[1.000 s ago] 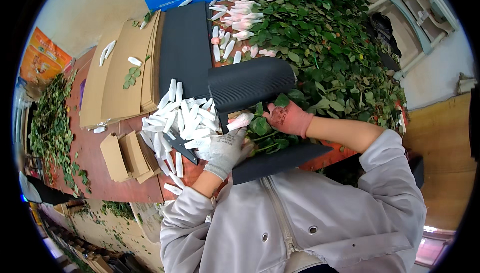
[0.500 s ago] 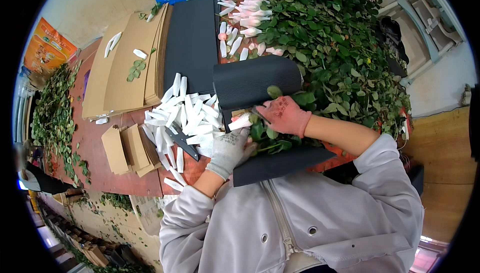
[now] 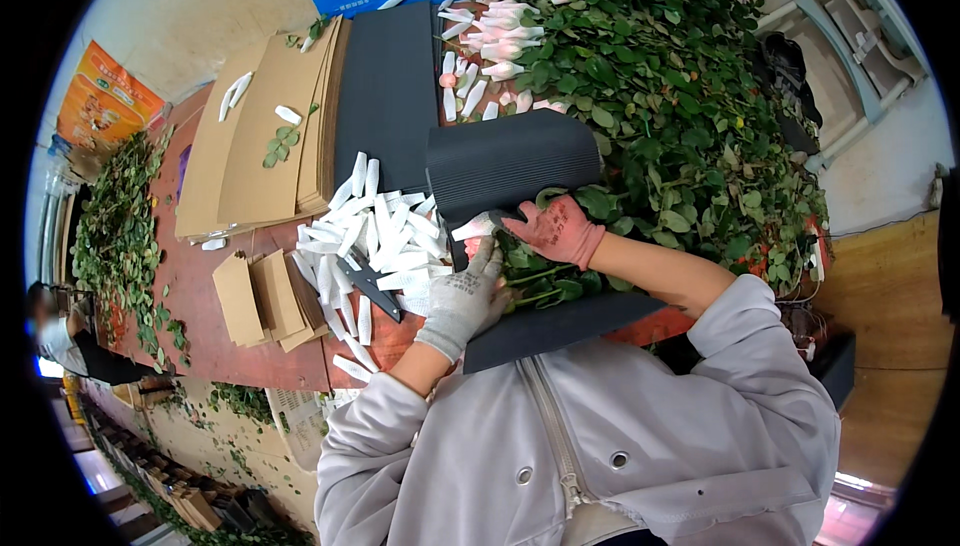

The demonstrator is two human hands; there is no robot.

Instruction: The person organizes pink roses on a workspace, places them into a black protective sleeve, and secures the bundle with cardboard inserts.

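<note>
My left hand [image 3: 462, 291], in a grey-white glove, is closed around rose stems, its fingertips up against the pink bloom of a rose. This rose [image 3: 474, 227] wears a white paper sleeve. From the other side my right hand [image 3: 556, 232], in a pink glove, closes its fingertips at the base of the same rose. Leafy green stems [image 3: 540, 284] run out to the right below the right hand. They lie on a black corrugated sheet whose near flap [image 3: 560, 334] rests against my jacket. Its far flap [image 3: 512, 161] curls up beyond the hands.
White paper sleeves [image 3: 372, 231] lie piled left of my hands, with a dark flat tool [image 3: 374, 291] among them. Farther left are small brown cards [image 3: 272, 298] and large cardboard sheets [image 3: 262, 131]. Sleeved roses [image 3: 505, 36] and a leafy heap [image 3: 650, 96] fill the far right.
My right hand has shifted a little left, to the base of the rose. The sleeved rose has moved slightly left and away from me. My left hand stays nearly in place.
</note>
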